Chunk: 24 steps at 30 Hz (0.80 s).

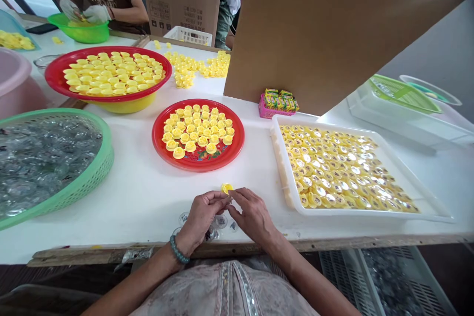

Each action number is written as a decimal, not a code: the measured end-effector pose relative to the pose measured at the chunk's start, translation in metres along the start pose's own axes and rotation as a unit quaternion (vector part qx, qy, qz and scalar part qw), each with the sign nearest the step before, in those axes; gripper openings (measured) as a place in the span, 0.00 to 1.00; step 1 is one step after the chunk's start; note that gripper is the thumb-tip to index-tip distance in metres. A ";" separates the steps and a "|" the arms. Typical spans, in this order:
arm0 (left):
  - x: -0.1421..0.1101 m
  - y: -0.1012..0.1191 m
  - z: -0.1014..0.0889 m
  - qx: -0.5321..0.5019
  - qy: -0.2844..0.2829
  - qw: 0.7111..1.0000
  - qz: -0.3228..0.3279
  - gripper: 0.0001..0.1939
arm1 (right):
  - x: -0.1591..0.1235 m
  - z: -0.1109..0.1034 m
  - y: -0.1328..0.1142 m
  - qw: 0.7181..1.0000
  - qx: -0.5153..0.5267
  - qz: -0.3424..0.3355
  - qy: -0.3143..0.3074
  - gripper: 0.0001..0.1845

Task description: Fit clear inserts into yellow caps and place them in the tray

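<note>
Yellow cup [227, 188] is at the fingertips, in front of the person, just above the white table [140, 207] or resting on it; I cannot tell which. Left hand [203, 217] and right hand [254, 215] meet there with fingers narrow, but what lies between them is too small to tell. Work looks well advanced, I judge: the white tray [370, 214] is mostly covered by cups with shiny printed tops. Much seems left also, because plain cups [190, 146] sit on the red plate [159, 145], and more fill a larger red tray [107, 98] behind it. Clear discs [221, 221] lie near the wrists, and a green basket [105, 143] holds many clear pieces. The table has a worn wooden edge [92, 255]. Behind stands a cardboard sheet [296, 24]; across the table, a co-worker in white gloves [95, 13] works over a green bowl [85, 33].
</note>
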<state>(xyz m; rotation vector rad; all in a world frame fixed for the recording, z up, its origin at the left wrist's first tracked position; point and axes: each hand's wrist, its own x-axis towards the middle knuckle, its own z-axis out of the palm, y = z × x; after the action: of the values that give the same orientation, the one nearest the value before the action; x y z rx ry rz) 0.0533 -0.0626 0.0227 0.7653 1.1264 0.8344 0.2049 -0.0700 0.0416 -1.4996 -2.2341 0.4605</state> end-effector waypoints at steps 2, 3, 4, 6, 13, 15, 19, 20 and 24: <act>0.006 0.003 -0.007 0.084 0.018 0.995 0.043 0.15 | 0.005 -0.006 0.009 1.000 0.008 0.005 0.003 0.14; 0.011 0.006 -0.011 0.135 0.035 0.987 0.074 0.14 | 0.008 -0.009 0.014 1.000 0.005 0.011 0.001 0.15; 0.016 0.008 -0.015 0.186 0.052 0.976 0.104 0.13 | 0.012 -0.011 0.017 1.000 -0.001 0.017 -0.007 0.15; 0.028 0.013 -0.021 0.272 0.067 0.950 0.139 0.13 | 0.020 -0.013 0.021 0.999 -0.019 0.021 -0.036 0.15; 0.056 0.009 -0.021 0.292 -0.022 0.950 0.107 0.12 | 0.032 0.000 0.016 0.993 -0.063 0.013 -0.102 0.12; 0.057 0.004 -0.019 0.265 -0.025 0.959 0.096 0.12 | 0.033 0.003 0.014 0.990 -0.088 0.009 -0.109 0.11; 0.057 -0.003 -0.020 0.228 -0.030 0.970 0.080 0.14 | 0.035 0.004 0.013 0.982 -0.133 -0.008 -0.132 0.07; 0.056 -0.003 -0.020 0.226 -0.032 0.970 0.079 0.15 | 0.036 0.004 0.014 0.981 -0.134 -0.011 -0.136 0.07; 0.056 0.000 -0.022 0.229 -0.039 0.969 0.085 0.18 | 0.043 0.005 0.017 0.983 -0.124 -0.014 -0.137 0.09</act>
<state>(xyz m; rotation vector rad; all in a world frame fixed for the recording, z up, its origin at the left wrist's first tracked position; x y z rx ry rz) 0.0440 -0.0114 -0.0076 1.2815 1.2099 0.6825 0.2014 -0.0241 0.0352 -1.6066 -2.6050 0.4128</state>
